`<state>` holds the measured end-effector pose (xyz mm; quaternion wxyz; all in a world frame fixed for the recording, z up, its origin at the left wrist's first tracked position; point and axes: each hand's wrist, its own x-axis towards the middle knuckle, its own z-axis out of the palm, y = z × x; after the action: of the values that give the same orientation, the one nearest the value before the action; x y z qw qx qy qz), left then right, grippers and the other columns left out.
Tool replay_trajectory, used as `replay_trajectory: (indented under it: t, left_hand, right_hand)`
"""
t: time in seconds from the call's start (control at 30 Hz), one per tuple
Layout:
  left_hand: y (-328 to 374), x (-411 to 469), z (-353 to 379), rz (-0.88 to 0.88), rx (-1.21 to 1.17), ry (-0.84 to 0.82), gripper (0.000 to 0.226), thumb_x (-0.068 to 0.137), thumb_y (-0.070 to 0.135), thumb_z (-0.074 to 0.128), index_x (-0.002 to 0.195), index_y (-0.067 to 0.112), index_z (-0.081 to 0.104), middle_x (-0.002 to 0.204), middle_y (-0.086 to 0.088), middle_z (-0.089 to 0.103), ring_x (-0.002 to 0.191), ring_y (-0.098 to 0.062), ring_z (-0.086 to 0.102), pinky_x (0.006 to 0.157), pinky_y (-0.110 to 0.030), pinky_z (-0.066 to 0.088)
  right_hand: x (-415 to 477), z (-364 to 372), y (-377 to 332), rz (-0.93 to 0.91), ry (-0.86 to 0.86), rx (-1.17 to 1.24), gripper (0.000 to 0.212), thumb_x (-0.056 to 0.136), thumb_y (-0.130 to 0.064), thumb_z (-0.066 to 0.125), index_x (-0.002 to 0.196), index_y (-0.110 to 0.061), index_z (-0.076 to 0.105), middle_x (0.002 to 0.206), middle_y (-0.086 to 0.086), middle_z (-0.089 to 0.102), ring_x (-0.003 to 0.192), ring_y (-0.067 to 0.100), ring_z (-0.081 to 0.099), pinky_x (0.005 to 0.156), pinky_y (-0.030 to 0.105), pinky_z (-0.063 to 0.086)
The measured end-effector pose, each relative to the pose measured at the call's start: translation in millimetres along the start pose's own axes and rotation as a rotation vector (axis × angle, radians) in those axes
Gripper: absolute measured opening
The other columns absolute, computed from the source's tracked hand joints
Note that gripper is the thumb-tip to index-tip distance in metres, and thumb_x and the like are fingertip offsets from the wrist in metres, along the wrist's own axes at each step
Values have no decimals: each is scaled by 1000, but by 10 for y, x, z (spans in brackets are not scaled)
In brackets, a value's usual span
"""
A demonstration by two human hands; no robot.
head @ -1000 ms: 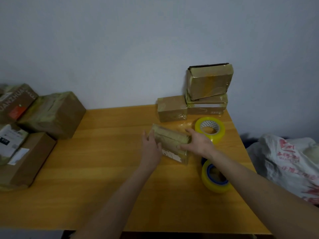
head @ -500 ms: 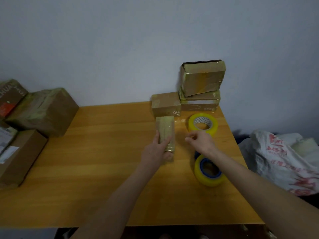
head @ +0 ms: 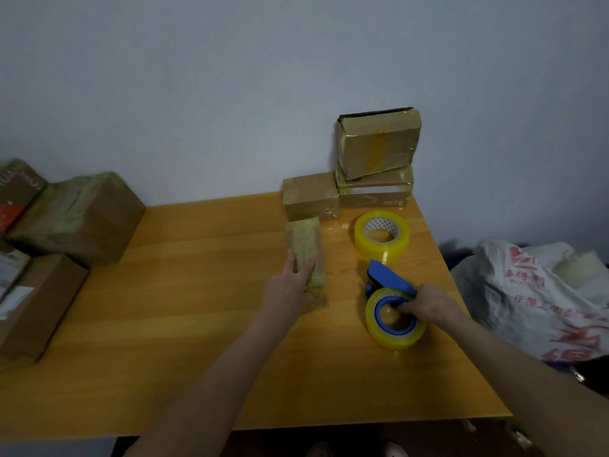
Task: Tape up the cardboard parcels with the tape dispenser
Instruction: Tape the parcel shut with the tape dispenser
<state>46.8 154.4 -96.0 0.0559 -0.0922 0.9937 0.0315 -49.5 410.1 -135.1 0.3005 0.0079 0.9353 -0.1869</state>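
**Hands on the parcel and the tape dispenser**

From the head camera, the person stands at a wooden bench [head: 197, 308]. The left hand [head: 290, 288] lies flat on a narrow taped parcel [head: 304, 249] near the middle of the bench; its grip is open, with fingers stretched along the top of the parcel and not closed around it. The right hand [head: 431, 303] is on the blue tape dispenser [head: 389, 282], which lies on the bench to the right of the parcel. Its fingers reach into the blue core of the yellow roll, so the grip is closed on the dispenser. Just behind it a spare tape roll [head: 382, 235] lies flat. At the far edge, three taped boxes [head: 375, 179] stand against the wall. More cardboard boxes [head: 79, 216] are piled at the left, and a white plastic bag [head: 540, 291] lies off the right side of the bench.
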Motion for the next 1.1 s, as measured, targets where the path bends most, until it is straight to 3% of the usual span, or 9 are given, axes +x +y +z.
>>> replay_trajectory:
  t: [0.1, 0.27, 0.37, 0.47, 0.53, 0.7, 0.93, 1.03, 1.1]
  left_hand:
    - [1, -11, 16, -23, -8, 9, 74, 93, 28, 58, 150, 38, 12, 160, -14, 4, 105, -30, 59, 86, -35, 52]
    - [-13, -40, -37, -14, -13, -1, 81, 85, 50, 61, 147, 47, 8, 159, -15, -11, 99, -26, 61, 76, -31, 50]
    - [-49, -69, -62, -26, -9, 0, 92, 77, 66, 60, 147, 47, 3, 158, -10, -19, 106, -25, 58, 76, -30, 52]
    - [-117, -32, -146, -43, -138, 224, 76, 85, 62, 53, 149, 34, 22, 161, -5, 2, 125, -25, 47, 86, -35, 50]
    - [-163, 27, -204, -118, -348, 286, 60, 94, 45, 50, 147, 22, 32, 156, -7, 24, 127, -25, 45, 96, -36, 44]
    - [-164, -2, -55, -130, -614, 30, 49, 99, 26, 48, 146, 29, 36, 154, -14, 26, 130, -30, 43, 106, -37, 38]
    - [-92, 141, -85, -55, -612, -72, 48, 98, 26, 48, 145, 30, 37, 156, -12, 21, 141, -27, 28, 113, -38, 31]
    - [-53, 129, -319, -89, -708, 177, 39, 96, 30, 53, 133, 19, 53, 135, -7, 51, 124, -21, 48, 94, -21, 42]
    - [29, 102, -643, -176, -1154, 168, 28, 95, 40, 52, 107, 18, 65, 101, 1, 67, 93, -16, 64, 69, -16, 49]
  right_hand:
    - [-16, -66, -101, -8, -39, 128, 28, 84, -23, 71, 88, -11, 46, 73, 4, 51, 59, 13, 50, 46, 25, 37]
    - [-114, -267, -275, -20, -185, 332, 42, 77, 2, 63, 112, -9, 45, 79, 7, 51, 54, 15, 45, 39, 23, 34]
    - [-134, -506, -379, -81, -203, 470, 42, 74, 3, 66, 114, 1, 55, 89, 14, 63, 66, 22, 56, 58, 32, 46]
    - [-221, -796, -524, -164, -219, 608, 46, 69, -5, 81, 108, -7, 57, 107, 17, 66, 93, 31, 64, 83, 42, 52]
    - [-309, -953, -633, -232, -246, 707, 61, 55, -16, 89, 106, -6, 56, 101, 13, 68, 90, 29, 66, 81, 41, 55]
    - [-442, -1089, -825, -395, -296, 726, 66, 55, -22, 84, 115, -6, 63, 112, 16, 69, 105, 36, 64, 97, 46, 50]
    - [-515, -1113, -821, -573, -307, 610, 66, 54, -14, 80, 117, -13, 60, 115, 13, 66, 98, 24, 66, 82, 30, 54]
    - [-544, -1149, -786, -624, -290, 595, 77, 45, -23, 84, 118, -15, 60, 114, 9, 66, 102, 24, 66, 81, 27, 54]
    - [-566, -1178, -773, -652, -286, 580, 81, 41, -30, 83, 117, -18, 60, 111, 4, 67, 100, 19, 66, 78, 25, 54]
